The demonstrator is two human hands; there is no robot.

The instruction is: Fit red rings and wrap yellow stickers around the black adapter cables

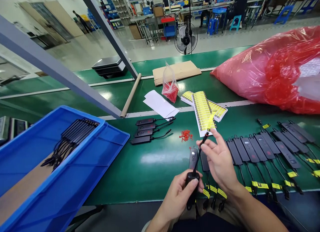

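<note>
Head view: the left hand is wrapped round a black, box-shaped plastic device, held up just over the near edge of the green worktop. From its upper end a thin black cable runs up to the right hand, whose thumb and fingers pinch it near its far end. A bright yellow paper label stands out beyond those fingertips, in front of a white sheet printed with rows of yellow labels; whether it is already stuck to the cable cannot be told.

The step in hand looks to be labelling this cable. As a judgement, the next move calls for a steady left grip and a careful pinch, so that the label closes evenly round the cable.

To the right lie many flat dark-grey devices, with yellow tags on their cables. Four similar black devices at the left show no tags. Between the two groups sits a small heap of orange-red rings.
</note>
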